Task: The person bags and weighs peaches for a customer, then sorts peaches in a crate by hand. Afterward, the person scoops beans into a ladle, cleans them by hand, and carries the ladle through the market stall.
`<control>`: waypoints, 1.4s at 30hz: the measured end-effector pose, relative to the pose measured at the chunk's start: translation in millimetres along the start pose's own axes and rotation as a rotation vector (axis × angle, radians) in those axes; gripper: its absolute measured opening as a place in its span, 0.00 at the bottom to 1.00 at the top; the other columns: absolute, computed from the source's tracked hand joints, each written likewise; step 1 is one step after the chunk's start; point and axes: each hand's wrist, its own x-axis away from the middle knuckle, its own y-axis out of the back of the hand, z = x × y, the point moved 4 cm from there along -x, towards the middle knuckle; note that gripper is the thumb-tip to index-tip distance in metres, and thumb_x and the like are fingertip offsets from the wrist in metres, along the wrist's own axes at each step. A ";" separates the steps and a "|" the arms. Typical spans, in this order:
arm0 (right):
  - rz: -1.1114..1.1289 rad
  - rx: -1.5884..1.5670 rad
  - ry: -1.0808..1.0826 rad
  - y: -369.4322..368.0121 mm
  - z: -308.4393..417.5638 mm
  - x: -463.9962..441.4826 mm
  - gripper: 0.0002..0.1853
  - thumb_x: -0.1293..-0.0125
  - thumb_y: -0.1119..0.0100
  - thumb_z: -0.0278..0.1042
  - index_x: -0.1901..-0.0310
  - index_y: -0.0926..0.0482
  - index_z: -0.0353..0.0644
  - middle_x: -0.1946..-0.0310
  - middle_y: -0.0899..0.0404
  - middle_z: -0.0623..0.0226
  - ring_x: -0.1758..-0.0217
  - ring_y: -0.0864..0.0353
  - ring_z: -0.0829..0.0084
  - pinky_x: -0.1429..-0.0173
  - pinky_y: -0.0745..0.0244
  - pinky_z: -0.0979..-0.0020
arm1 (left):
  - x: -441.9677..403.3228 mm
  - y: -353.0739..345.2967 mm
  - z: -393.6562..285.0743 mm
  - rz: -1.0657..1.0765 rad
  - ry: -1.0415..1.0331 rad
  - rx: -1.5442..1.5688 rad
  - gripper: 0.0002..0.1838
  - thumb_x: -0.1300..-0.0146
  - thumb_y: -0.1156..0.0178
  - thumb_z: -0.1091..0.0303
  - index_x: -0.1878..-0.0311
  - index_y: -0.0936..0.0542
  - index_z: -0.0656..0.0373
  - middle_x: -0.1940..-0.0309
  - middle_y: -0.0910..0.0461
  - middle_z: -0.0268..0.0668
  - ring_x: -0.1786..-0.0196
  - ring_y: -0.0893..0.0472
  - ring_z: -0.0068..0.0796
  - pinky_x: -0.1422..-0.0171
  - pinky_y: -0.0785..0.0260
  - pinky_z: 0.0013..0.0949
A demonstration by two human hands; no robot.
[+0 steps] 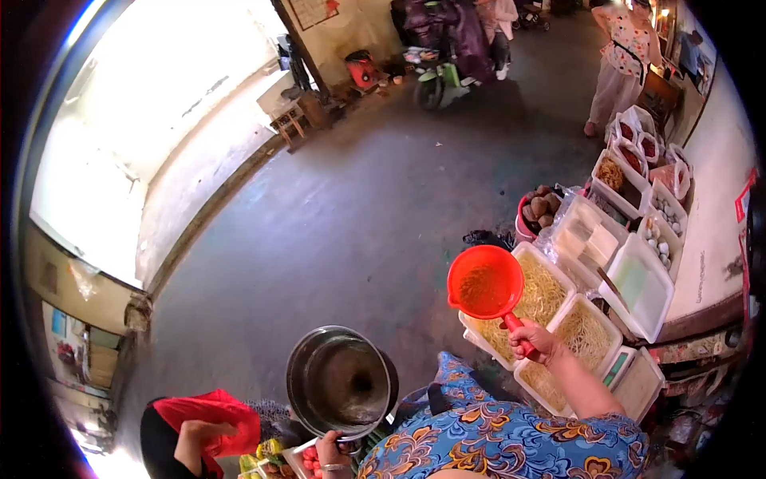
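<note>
Red dipper [483, 281] extends ahead of the right hand [536, 342], whose fingers are wrapped around its handle; white tubs [600, 317] of pale strands lie below and around those fingers. Just ahead of the left hand [333, 452], a metal pot [305, 377] is gripped at its near edge by curled fingers, with red round produce [309, 461] just left of them.

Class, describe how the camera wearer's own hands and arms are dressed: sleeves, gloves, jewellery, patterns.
Both the right hand and the left hand are gloveless. A narrow, pale, silvery bracelet circles the left wrist. The right forearm is uncovered, emerging from a blue garment printed with swirling orange, yellow and dark floral shapes.
</note>
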 end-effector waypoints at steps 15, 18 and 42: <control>-0.116 -0.105 -0.006 -64.9 180.6 -256.9 0.18 0.41 0.46 0.25 0.47 0.32 0.39 0.78 0.31 0.69 0.81 0.31 0.78 0.77 0.34 0.73 | -157.0 -288.0 -221.1 0.052 0.042 -0.098 0.12 0.52 0.41 0.80 0.70 0.34 0.57 0.82 0.32 0.33 0.87 0.36 0.23 0.87 0.47 0.25; -0.066 -0.060 0.039 -83.8 221.7 -316.8 0.18 0.41 0.47 0.24 0.48 0.32 0.39 0.78 0.32 0.69 0.81 0.32 0.79 0.78 0.35 0.74 | -217.1 -327.6 -242.4 0.132 -0.111 -0.173 0.09 0.52 0.43 0.81 0.71 0.32 0.59 0.83 0.33 0.33 0.88 0.37 0.23 0.87 0.47 0.26; -0.195 -0.031 0.020 -159.5 628.3 -745.0 0.23 0.44 0.44 0.26 0.45 0.34 0.36 0.79 0.31 0.70 0.84 0.31 0.77 0.79 0.33 0.74 | -542.3 -846.9 -597.0 0.344 -0.146 -0.297 0.05 0.51 0.45 0.80 0.73 0.30 0.61 0.83 0.31 0.34 0.89 0.35 0.23 0.87 0.46 0.26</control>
